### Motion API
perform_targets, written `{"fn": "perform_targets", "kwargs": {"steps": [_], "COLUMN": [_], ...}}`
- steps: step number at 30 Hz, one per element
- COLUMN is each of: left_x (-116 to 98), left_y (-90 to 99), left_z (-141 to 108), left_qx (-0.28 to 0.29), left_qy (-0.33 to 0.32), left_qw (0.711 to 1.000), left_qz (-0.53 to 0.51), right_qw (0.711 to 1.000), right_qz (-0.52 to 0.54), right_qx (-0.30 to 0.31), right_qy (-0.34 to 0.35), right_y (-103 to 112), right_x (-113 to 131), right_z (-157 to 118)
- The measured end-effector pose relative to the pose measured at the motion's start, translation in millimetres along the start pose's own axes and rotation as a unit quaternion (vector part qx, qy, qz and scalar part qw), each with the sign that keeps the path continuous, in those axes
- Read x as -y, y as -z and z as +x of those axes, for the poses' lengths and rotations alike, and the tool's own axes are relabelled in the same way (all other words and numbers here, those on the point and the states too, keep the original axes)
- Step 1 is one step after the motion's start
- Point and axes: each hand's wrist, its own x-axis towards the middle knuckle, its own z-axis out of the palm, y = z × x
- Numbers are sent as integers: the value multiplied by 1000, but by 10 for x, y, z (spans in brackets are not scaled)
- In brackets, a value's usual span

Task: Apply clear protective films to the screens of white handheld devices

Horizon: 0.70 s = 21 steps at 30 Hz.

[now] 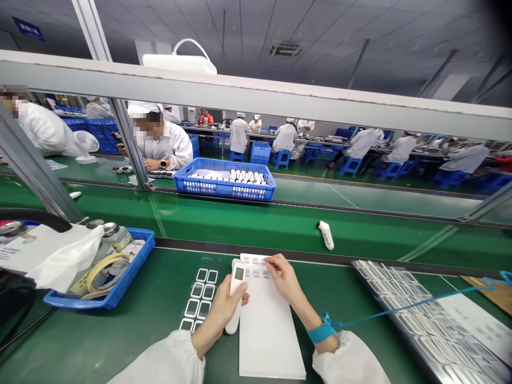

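- Head view: left hand point(220, 317) is wrapping its fingers together around a white handheld device point(239, 273); it is likely light, stiff and smooth, best held by the body below the screen.
- Right hand point(286, 278) is pressing slightly spread fingertips on a printed white sheet point(256, 266).
- Device is hovering over the sheet's near left edge, centre bench.
- Blue wrist strap point(323, 332) is circling the right wrist.

Two hands point(221, 314), two white handheld devices point(237, 290), eight rounded-square clear frames point(199, 298) on the table point(100, 341), and two blue plastic crates point(136, 261).
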Motion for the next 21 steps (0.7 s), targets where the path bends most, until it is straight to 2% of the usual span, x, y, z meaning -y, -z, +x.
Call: {"fn": "perform_targets", "kwargs": {"steps": [4, 10, 15, 21], "left_x": [31, 8, 30, 15], "left_y": [0, -10, 2, -3], "left_z": [10, 5, 19, 12], "left_qx": [-4, -11, -4, -10], "left_qy": [9, 14, 18, 31], "left_qw": [1000, 1000, 1000, 999], "left_qz": [-8, -9, -9, -19], "right_qw": [998, 994, 994, 988], "right_qz": [-61, -93, -95, -151], "right_qx": [31, 50, 56, 42], "right_qy": [4, 11, 13, 2], "right_y": [-67, -128, -137, -188], "right_x": [-108, -133, -172, -171], "right_z": [-72, -65, -26, 49]}}
